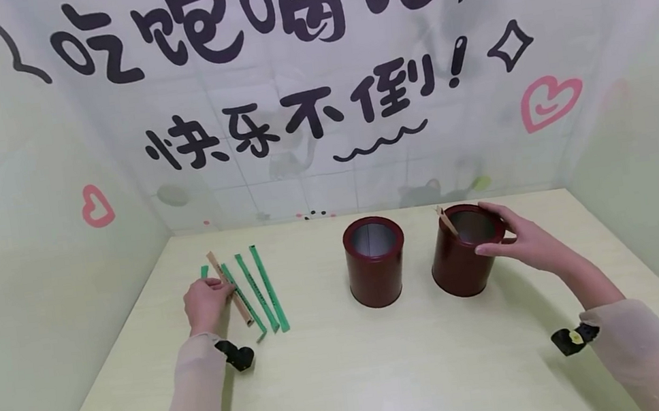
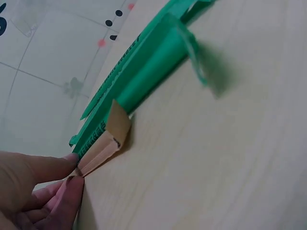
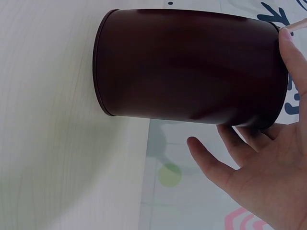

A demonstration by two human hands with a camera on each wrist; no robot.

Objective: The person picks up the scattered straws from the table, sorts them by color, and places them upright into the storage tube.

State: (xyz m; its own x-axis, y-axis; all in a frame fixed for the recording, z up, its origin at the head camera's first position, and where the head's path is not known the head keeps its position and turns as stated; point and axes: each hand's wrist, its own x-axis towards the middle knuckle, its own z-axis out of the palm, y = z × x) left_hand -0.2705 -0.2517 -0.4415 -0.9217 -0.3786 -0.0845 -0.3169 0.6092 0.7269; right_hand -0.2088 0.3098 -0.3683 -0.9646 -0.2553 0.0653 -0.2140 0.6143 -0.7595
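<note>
My left hand [image 1: 205, 306] pinches a narrow brown paper stick packet [image 1: 243, 310] between thumb and finger at the table's left. In the left wrist view, the folded end of this packet [image 2: 103, 148] points away from the fingertips. Right beside it lies a green stick packet [image 2: 148, 76]. My right hand [image 1: 519, 240] grips the rim of the right dark red canister [image 1: 463, 268], thumb at the front and fingers round the far side. Inside this canister leans a brown stick packet [image 1: 446, 222], its top sticking out over the left rim.
Another dark red canister [image 1: 375, 278], open at the top, stands left of the gripped one. Two more green packets [image 1: 268, 288] lie slanted right of my left hand. A green tip [image 1: 204, 271] shows behind that hand. A printed curtain [image 1: 328, 192] borders the table's back.
</note>
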